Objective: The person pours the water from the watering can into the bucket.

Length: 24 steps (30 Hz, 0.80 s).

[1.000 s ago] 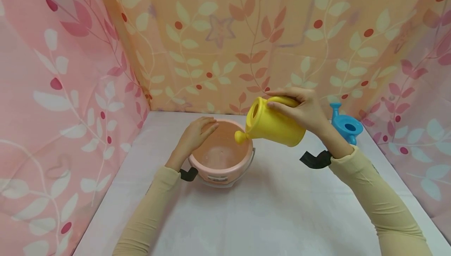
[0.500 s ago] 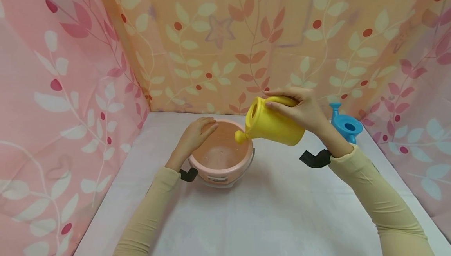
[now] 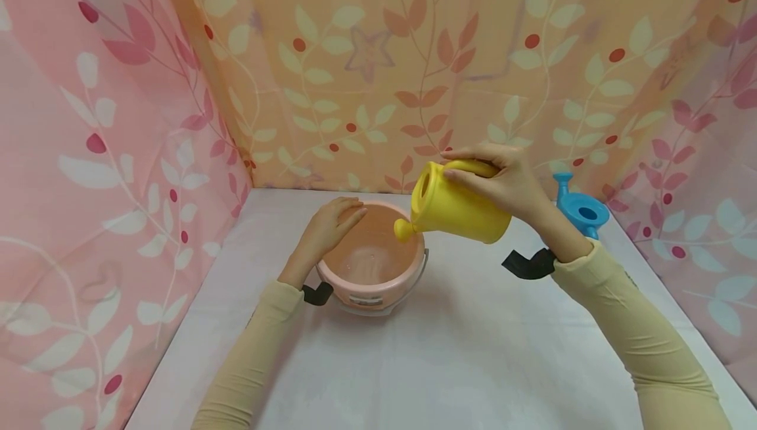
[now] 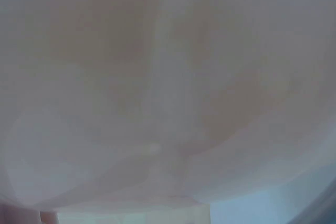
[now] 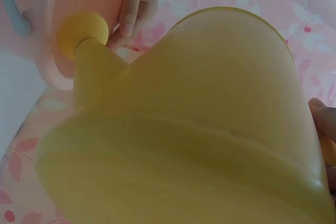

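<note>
My right hand (image 3: 499,180) grips the handle of a yellow toy watering can (image 3: 461,206), holding it raised above the table. The can tips left, so its round spout head (image 3: 404,229) hangs over the right rim of a pink bucket (image 3: 378,284). Small bubbles and glints show on the bucket's floor. On the bucket's left rim rests my left hand (image 3: 325,226), its fingers extended. The right wrist view has the can's body (image 5: 226,93) close up, with the left hand (image 5: 140,3) by the bucket behind it. Pale, blurred bucket wall (image 4: 173,93) fills most of the left wrist view.
A blue toy watering can (image 3: 582,213) stands at the back right of the white table (image 3: 449,358). Leaf-patterned cloth (image 3: 367,88) hangs behind the table and along both sides. The bucket's grey handle (image 3: 421,279) hangs down around its front.
The yellow watering can has risen very slightly and drifted a touch left with my right hand. My left hand and the bucket stay where they were.
</note>
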Tool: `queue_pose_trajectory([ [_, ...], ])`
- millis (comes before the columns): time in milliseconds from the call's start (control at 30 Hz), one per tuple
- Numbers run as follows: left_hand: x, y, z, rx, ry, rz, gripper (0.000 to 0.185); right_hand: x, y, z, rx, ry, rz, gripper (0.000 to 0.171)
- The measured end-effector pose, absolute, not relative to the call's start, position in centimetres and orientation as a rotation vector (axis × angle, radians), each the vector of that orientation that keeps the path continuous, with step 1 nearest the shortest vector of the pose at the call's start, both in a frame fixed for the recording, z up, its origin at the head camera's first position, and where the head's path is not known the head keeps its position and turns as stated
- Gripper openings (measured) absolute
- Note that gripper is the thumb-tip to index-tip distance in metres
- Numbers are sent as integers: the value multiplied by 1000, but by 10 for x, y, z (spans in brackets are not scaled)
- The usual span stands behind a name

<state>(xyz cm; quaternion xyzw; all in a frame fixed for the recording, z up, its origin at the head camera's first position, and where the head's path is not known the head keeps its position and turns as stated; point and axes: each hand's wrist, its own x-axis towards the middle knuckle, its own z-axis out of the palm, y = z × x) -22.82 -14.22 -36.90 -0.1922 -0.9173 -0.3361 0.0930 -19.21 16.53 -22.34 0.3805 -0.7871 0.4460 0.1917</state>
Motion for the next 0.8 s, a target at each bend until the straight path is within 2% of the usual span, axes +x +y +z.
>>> queue_pose_trajectory([
  [800, -230, -143, -372, -586, -2700, -994, 41, -195, 167, -219, 1105, -2195, 1199, 32],
])
